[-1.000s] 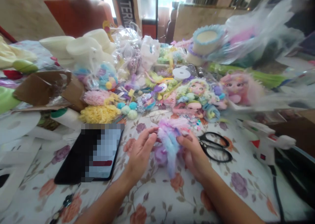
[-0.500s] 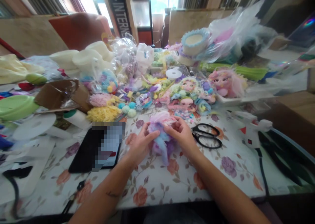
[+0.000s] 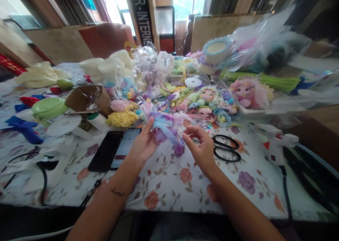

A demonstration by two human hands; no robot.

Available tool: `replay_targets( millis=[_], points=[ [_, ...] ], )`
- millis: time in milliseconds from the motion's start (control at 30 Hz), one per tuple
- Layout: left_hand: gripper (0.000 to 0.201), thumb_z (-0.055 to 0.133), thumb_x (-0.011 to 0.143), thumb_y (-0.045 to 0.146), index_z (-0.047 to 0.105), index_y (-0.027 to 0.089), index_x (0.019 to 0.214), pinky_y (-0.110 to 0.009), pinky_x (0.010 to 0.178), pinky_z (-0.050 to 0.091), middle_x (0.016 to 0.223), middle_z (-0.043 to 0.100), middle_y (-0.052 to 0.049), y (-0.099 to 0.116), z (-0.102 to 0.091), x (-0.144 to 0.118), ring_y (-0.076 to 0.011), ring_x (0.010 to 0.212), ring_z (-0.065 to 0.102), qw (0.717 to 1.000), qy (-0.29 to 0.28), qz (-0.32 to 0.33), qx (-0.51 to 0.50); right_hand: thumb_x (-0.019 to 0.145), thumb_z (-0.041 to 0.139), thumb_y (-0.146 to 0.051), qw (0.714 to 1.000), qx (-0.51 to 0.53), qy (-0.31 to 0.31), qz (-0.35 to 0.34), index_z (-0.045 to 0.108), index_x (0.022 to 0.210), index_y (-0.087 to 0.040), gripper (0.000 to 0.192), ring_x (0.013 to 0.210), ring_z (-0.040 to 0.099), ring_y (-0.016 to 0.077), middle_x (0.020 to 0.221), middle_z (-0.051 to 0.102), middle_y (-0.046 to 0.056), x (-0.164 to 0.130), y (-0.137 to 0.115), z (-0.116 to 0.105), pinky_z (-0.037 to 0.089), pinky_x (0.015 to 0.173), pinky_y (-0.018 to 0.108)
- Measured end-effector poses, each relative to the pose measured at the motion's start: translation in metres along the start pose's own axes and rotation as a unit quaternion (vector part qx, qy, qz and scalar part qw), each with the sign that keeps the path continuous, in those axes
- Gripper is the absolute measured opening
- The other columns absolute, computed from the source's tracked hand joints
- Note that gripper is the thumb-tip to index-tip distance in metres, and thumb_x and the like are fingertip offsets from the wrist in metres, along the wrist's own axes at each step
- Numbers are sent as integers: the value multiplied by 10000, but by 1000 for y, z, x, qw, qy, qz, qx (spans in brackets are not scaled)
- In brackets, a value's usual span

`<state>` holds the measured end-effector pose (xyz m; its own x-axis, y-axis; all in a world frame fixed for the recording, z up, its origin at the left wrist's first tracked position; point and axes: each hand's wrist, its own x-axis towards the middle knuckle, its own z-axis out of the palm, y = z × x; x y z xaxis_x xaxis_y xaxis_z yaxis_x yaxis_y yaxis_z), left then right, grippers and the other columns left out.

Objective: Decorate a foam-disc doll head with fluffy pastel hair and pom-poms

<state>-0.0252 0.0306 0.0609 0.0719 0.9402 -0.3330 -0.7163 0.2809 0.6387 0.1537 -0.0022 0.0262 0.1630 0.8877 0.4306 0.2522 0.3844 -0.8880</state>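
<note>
Ideally the left hand (image 3: 143,145) keeps its grip on the fluffy pastel tuft (image 3: 165,126), held above the near middle of the floral tablecloth (image 3: 169,184), while the open, empty right hand (image 3: 202,149) teases strands gently

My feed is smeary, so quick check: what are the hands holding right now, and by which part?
The left hand holds a fluffy pastel tuft by its left end, thumb on top. The right hand is open beside it and holds nothing.
</note>
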Motion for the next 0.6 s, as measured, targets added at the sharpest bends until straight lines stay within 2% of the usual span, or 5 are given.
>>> replay_targets(
  millis=[133, 200, 333, 467, 600],
  points=[
    [192, 511, 998, 198, 677, 126, 936, -234, 697, 587, 827, 759, -36, -15, 8, -2, -131, 724, 716, 1000, -12, 0, -16, 875, 677, -297, 987, -84, 30, -137, 671, 960, -226, 111, 819, 647, 206, 898, 695, 53, -3, -3, -1, 541, 745, 366],
    [203, 492, 1001, 163, 675, 128, 919, -212, 668, 578, 793, 749, -20, -22, 12, -1, -112, 686, 700, 1000, -1, -5, -21, 878, 674, -290, 978, -109, 53, -168, 679, 945, -223, 94, 865, 642, 227, 903, 672, 69, -4, -3, -2, 536, 751, 380],
    [125, 576, 963, 172, 685, 132, 917, -188, 629, 565, 788, 737, -12, -30, 14, 3, -99, 657, 681, 1000, 4, -19, -11, 875, 680, -297, 979, -122, 49, -158, 682, 947, -226, 101, 863, 622, 233, 888, 650, 65, -2, -3, -1, 523, 764, 393],
    [76, 654, 917, 185, 690, 144, 969, -191, 643, 572, 839, 739, -9, -35, 5, 5, -98, 670, 681, 999, -1, -32, -4, 848, 709, -318, 978, -154, 10, -140, 672, 940, -220, 140, 872, 586, 244, 875, 633, 58, -1, -1, 1, 488, 807, 409],
    [91, 721, 858, 151, 666, 148, 930, -167, 631, 555, 811, 718, 9, -41, -5, 4, -83, 658, 663, 999, -5, -31, 15, 822, 735, -343, 979, -170, -46, -99, 649, 821, -208, 160, 836, 551, 239, 817, 582, 45, -1, 2, 3, 456, 774, 391]
  ],
)
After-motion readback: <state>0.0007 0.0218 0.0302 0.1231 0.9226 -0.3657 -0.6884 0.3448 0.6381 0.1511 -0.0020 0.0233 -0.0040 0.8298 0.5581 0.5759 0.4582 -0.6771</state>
